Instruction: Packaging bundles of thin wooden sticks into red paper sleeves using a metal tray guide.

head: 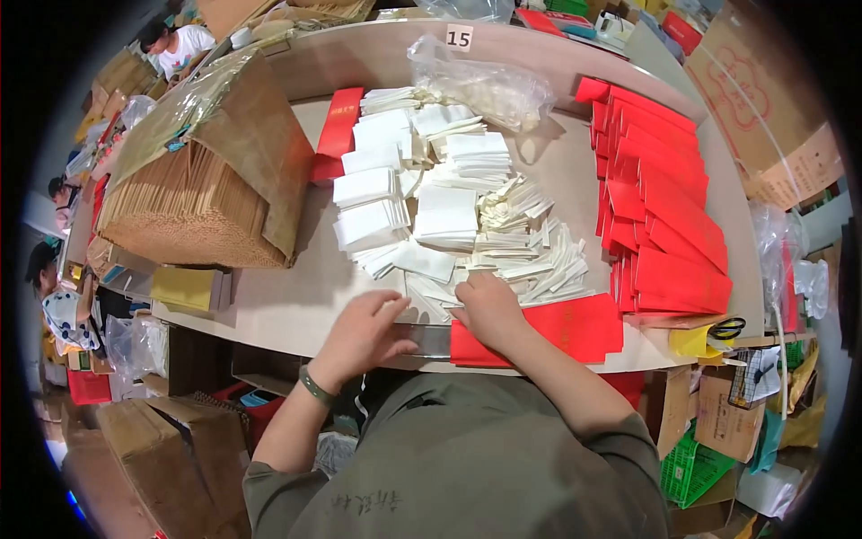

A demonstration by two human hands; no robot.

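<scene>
My left hand (363, 331), with a dark band at the wrist, is over the table's front edge. Its fingers are apart and hold nothing that I can see. Between both hands lies a flat grey strip (432, 341), partly covered by red paper sleeves or envelopes (572, 330). Above the left end of these red pieces, my right hand (495, 313) has its fingers curled; whatever is under the fingertips is hidden. Just beyond it are loose cream paper strips (555, 269) in a heap. Stacks of folded white paper (446, 212) stand farther back.
Overlapping red envelopes (680, 269) line the right side. A big carton of brown cardboard pieces (195, 209) stands left, near a yellow pad (182, 288). A clear plastic bag (488, 87) lies at the back panel. Black-handled scissors (727, 329) sit at the right corner. Other people sit at left.
</scene>
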